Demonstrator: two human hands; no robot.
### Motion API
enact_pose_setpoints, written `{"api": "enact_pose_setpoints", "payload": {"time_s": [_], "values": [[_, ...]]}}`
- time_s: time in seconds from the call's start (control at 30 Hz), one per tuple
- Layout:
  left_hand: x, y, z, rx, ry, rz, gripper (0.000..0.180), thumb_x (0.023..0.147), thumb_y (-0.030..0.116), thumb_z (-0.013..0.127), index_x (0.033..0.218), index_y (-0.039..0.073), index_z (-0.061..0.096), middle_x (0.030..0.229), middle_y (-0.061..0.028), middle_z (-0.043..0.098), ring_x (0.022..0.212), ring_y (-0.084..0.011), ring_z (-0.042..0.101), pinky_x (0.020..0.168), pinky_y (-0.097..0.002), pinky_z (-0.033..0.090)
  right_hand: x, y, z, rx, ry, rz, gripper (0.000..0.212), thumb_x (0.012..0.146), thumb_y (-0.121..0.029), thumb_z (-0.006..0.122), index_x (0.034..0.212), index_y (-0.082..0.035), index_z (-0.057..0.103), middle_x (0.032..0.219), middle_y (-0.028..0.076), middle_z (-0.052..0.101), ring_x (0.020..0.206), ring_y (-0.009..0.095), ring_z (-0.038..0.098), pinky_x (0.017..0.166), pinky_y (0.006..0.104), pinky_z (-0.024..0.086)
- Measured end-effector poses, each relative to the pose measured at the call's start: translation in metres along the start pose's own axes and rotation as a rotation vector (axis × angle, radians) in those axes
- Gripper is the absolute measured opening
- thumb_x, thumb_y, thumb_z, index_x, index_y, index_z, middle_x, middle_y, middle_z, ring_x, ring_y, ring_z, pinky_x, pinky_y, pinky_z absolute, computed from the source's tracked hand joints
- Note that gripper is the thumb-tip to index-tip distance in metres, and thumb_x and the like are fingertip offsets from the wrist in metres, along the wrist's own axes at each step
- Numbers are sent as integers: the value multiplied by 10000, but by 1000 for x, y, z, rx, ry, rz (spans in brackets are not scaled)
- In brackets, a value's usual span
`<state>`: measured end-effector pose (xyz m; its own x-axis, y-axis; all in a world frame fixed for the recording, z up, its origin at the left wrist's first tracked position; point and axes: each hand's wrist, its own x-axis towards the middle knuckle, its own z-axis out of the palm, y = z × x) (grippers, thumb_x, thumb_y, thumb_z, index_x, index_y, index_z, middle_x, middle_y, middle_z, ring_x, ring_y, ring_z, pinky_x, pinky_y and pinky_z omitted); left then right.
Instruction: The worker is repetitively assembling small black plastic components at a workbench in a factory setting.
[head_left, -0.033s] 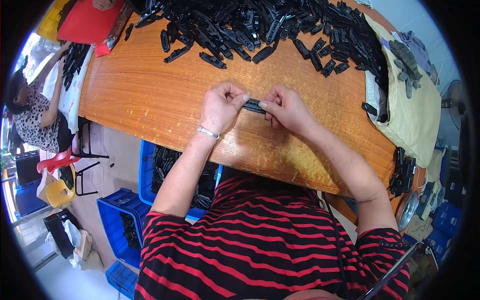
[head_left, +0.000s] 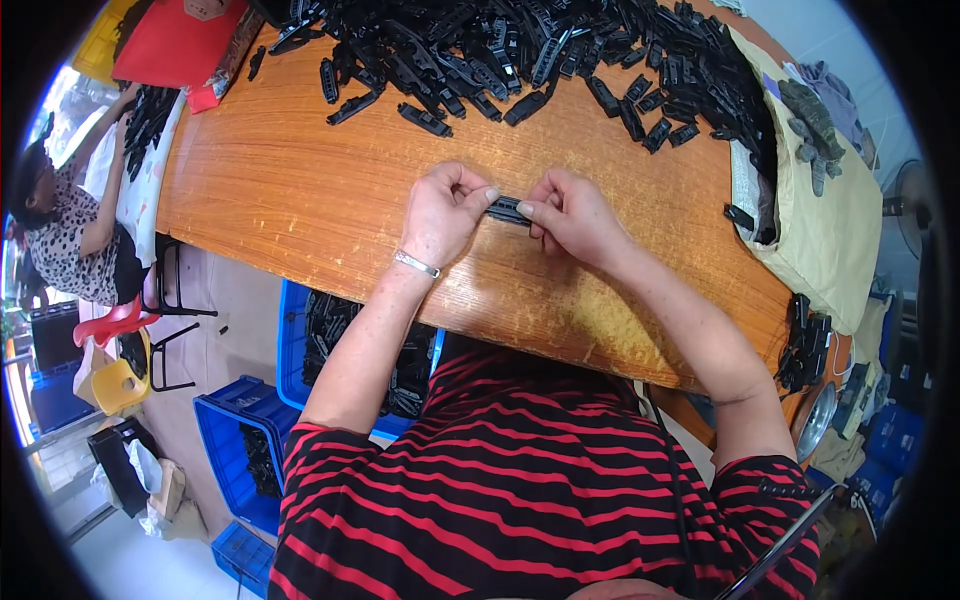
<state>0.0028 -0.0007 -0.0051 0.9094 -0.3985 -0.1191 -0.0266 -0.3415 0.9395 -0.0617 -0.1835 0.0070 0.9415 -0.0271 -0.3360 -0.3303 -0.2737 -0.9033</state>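
Between the left hand [head_left: 440, 210] and the right hand [head_left: 580, 220], each pinched on one end, a slim black part [head_left: 507, 209] runs lengthwise from one to the other, touching both.

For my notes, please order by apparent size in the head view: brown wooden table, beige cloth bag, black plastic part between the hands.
Largest first:
1. Brown wooden table
2. Beige cloth bag
3. Held black plastic part

left hand [head_left: 440, 213]: pinching | right hand [head_left: 578, 221]: pinching | 2 forearms [head_left: 370, 345]: angled inward
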Motion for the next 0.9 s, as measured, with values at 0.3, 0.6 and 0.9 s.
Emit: {"api": "enact_pose_setpoints", "payload": {"time_s": [0.3, 0.6, 0.9], "values": [[8, 0, -1, 356, 2, 176, 176, 810, 125, 742, 803, 16, 603, 723, -66, 607, 624, -161, 554, 602, -308, 466, 10, 2, -6, -225, 8, 15, 274, 830, -210, 737, 809, -18, 543, 562, 77, 601, 478, 152, 583, 462, 317, 449], [-41, -14, -81, 369, -233, -58, 118, 822, 75, 714, 826, 6, 619, 752, -63, 621, 686, -149, 587, 642, -301, 475, 2, -11, -13, -213, -133, -12, 219, 856, -187, 722, 856, -22, 577, 619, 54, 602, 542, 112, 575, 466, 280, 444], [19, 1, -69, 640, 313, 528, 257, 736, 75, 724, 988, 94, 679, 1003, -106, 628, 971, -304, 576, 825, -383, 487, 74, -13, -31, -988, 352, -625, 192, 830, -121, 678, 1007, -62, 634, 1004, 104, 572, 881, 321, 619, 706, 408, 518]]}}
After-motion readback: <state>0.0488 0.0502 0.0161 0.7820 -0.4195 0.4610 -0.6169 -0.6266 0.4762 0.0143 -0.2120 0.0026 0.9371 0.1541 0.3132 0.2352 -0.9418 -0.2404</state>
